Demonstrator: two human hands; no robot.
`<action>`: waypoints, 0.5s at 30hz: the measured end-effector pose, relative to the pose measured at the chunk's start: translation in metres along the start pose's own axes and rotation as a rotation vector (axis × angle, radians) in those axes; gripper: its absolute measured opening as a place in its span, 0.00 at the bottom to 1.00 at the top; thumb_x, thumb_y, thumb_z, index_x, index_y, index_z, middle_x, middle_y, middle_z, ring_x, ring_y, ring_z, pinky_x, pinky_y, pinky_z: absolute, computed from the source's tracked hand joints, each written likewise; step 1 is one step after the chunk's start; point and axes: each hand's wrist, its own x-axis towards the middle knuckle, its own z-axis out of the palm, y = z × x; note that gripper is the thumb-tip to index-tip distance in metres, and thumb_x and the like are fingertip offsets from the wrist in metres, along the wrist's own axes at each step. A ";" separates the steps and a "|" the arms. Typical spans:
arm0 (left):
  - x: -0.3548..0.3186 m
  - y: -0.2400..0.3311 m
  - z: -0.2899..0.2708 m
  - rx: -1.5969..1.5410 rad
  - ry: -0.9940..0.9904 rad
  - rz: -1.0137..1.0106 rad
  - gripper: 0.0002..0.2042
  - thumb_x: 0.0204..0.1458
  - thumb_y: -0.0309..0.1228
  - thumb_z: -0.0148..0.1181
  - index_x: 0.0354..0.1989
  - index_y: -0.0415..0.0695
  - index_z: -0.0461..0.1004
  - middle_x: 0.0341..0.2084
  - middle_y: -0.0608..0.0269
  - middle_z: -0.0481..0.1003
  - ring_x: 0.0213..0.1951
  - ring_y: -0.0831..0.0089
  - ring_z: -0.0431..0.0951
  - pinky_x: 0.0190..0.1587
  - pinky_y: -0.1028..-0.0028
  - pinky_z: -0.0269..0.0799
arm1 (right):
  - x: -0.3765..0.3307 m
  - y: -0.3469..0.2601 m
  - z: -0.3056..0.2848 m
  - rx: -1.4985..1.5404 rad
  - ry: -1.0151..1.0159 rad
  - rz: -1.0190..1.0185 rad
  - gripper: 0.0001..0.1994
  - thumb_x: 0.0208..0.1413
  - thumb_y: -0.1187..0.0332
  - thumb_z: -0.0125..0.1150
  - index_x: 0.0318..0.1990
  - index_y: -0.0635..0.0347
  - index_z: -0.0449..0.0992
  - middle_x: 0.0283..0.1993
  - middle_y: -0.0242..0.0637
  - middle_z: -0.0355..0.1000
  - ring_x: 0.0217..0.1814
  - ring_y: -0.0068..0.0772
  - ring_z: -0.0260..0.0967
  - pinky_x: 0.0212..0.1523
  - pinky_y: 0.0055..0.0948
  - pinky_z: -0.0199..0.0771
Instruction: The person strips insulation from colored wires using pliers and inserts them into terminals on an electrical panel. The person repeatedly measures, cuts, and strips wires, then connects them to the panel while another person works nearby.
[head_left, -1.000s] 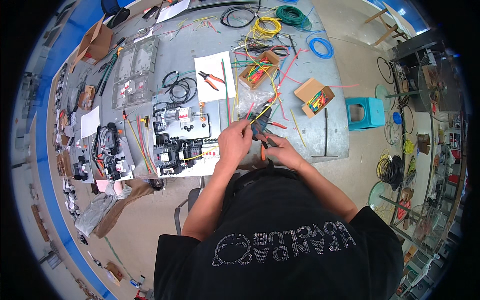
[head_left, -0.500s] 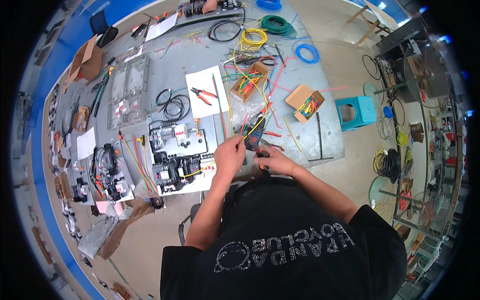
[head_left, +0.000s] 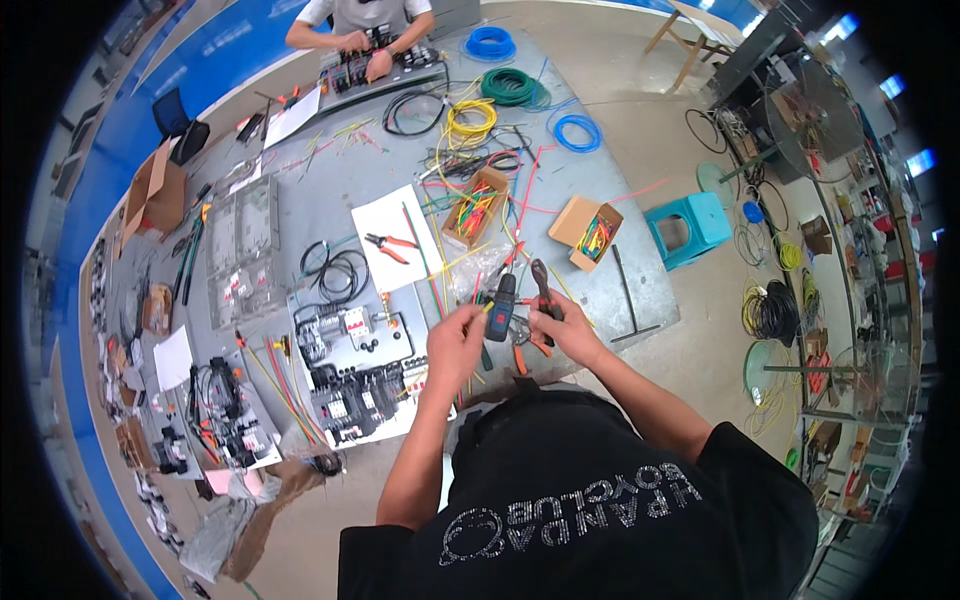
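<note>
My left hand (head_left: 457, 338) is closed, its fingertips pinching a yellow wire (head_left: 488, 307) of which only a short end shows. In my right hand (head_left: 566, 330) is a pair of dark pliers (head_left: 543, 280), gripped with the jaws pointing away from me. Between the two hands a dark cordless drill (head_left: 502, 312) lies on the table. Beside it, near the table's front edge, are orange-handled pliers (head_left: 520, 358), partly overlapped by other tools. Left of my left hand stands a white mounting plate (head_left: 380, 425) carrying black contactors (head_left: 352, 400) and breakers.
Two cardboard boxes (head_left: 573, 222) of cut coloured wires stand beyond my hands. Red-handled wire strippers (head_left: 392, 246) lie on white paper. Yellow (head_left: 472, 122), green (head_left: 510, 87) and blue wire coils are farther back. A co-worker's hands (head_left: 378, 66) work at the far edge. A teal stool (head_left: 690, 228) stands right.
My right hand has moved away from my left, raising the pliers with their jaws turned forward. The long yellow wire no longer stretches up from my left hand. The view has shifted, showing the co-worker.
</note>
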 end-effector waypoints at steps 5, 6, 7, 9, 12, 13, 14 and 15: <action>-0.021 0.024 0.033 -0.168 -0.166 0.047 0.05 0.60 0.27 0.61 0.39 0.38 0.77 0.20 0.68 0.72 0.26 0.84 0.68 0.29 0.77 0.67 | -0.033 -0.026 0.011 0.001 -0.007 -0.058 0.08 0.62 0.67 0.64 0.41 0.58 0.72 0.31 0.27 0.72 0.32 0.18 0.69 0.34 0.22 0.69; -0.027 0.039 0.034 -0.197 -0.214 -0.012 0.04 0.60 0.26 0.61 0.39 0.38 0.77 0.22 0.66 0.76 0.27 0.84 0.72 0.31 0.78 0.69 | -0.038 -0.018 0.010 0.084 0.015 -0.063 0.07 0.62 0.68 0.64 0.41 0.59 0.73 0.31 0.28 0.73 0.32 0.19 0.69 0.34 0.23 0.70; -0.028 0.039 0.040 -0.187 -0.240 -0.017 0.04 0.60 0.26 0.61 0.39 0.38 0.77 0.24 0.66 0.77 0.28 0.83 0.73 0.31 0.78 0.69 | -0.042 -0.012 0.007 0.167 0.035 -0.070 0.07 0.62 0.68 0.64 0.41 0.59 0.73 0.32 0.28 0.73 0.33 0.19 0.70 0.35 0.23 0.70; -0.031 0.033 0.052 -0.170 -0.276 -0.031 0.05 0.60 0.26 0.61 0.40 0.38 0.77 0.26 0.64 0.80 0.29 0.82 0.76 0.33 0.78 0.71 | -0.051 -0.008 0.000 0.157 0.095 -0.010 0.07 0.61 0.69 0.65 0.41 0.60 0.74 0.33 0.29 0.74 0.33 0.20 0.70 0.35 0.23 0.71; -0.037 0.021 0.075 -0.192 -0.306 0.023 0.05 0.61 0.26 0.61 0.39 0.36 0.77 0.28 0.63 0.82 0.30 0.82 0.78 0.34 0.78 0.73 | -0.063 -0.007 -0.012 0.183 0.148 0.066 0.07 0.61 0.69 0.65 0.41 0.61 0.75 0.34 0.30 0.75 0.34 0.21 0.71 0.35 0.24 0.71; -0.040 0.023 0.083 -0.201 -0.313 0.029 0.05 0.61 0.26 0.60 0.39 0.36 0.77 0.28 0.64 0.81 0.30 0.82 0.78 0.34 0.77 0.73 | -0.067 -0.006 -0.018 0.196 0.158 0.089 0.07 0.61 0.69 0.65 0.41 0.61 0.76 0.35 0.31 0.76 0.34 0.22 0.71 0.35 0.25 0.71; -0.042 0.029 0.086 -0.188 -0.316 0.042 0.05 0.61 0.26 0.60 0.39 0.37 0.77 0.28 0.64 0.81 0.30 0.82 0.78 0.34 0.77 0.73 | -0.069 -0.005 -0.023 0.213 0.144 0.062 0.07 0.61 0.69 0.65 0.41 0.61 0.76 0.35 0.31 0.76 0.35 0.22 0.72 0.35 0.25 0.72; -0.044 0.036 0.090 -0.177 -0.319 0.055 0.05 0.62 0.27 0.60 0.40 0.37 0.77 0.28 0.64 0.81 0.31 0.82 0.78 0.34 0.77 0.73 | -0.071 -0.004 -0.031 0.227 0.130 0.035 0.07 0.61 0.69 0.65 0.42 0.62 0.76 0.36 0.32 0.76 0.36 0.22 0.72 0.36 0.26 0.72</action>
